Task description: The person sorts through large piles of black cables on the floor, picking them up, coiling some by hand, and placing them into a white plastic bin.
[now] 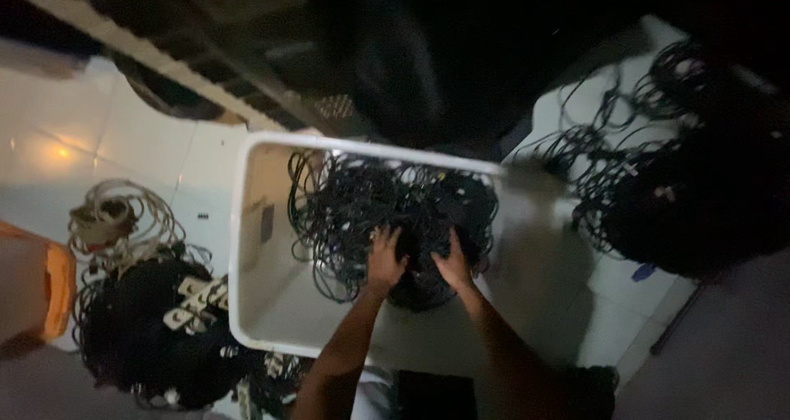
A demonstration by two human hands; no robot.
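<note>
Dim head view, looking down at tiled floor [148, 153].

Far left: orange bin [51, 292], partly cut off by frame edge. Next to it, pale cable coil [115, 218] on floor; below that, black cable heap [140, 338] w/ white power strips [196, 301] lying on top.

Centre: white tub [247, 247], rectangular, on floor. Inside, toward its far/right part, black cable tangle [387, 202]; near-left part of tub floor bare.

Left hand [383, 259] reaches into tub, fingers spread and curled into the tangle, gripping cables. Right hand [453, 264] just beside it, also pressed onto same tangle; whether its fingers are closed round any cable cannot be told, too dark. Both forearms enter from bottom edge.

Right: second cable pile [658, 165] spread on floor, well apart from tub, mostly in shadow.
</note>
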